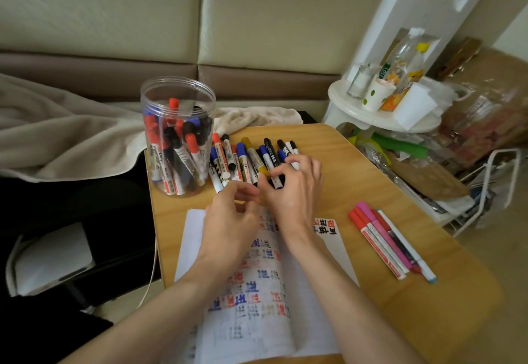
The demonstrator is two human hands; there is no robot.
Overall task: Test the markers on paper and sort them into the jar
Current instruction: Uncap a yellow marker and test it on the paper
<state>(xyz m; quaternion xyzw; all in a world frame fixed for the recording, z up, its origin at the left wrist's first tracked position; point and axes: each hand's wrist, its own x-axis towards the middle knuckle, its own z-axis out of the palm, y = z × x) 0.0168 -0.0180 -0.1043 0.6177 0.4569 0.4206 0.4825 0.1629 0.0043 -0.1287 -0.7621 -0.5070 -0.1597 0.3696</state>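
On table (371,180), far left: clear jar (177,92) holds red, blue, black markers (174,146).

You're at home, in a living room by the look of it: padded sofa back (114,6) behind your small wooden counter (371,169), a fleece blanket (57,135) on the seat, and a white stand (357,115) crowded with bottles (405,57).

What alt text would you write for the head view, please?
The right hand pinches a marker from a pile of markers on a wooden table, left hand beside it. A clear jar of markers stands left; scribbled paper lies nearer.
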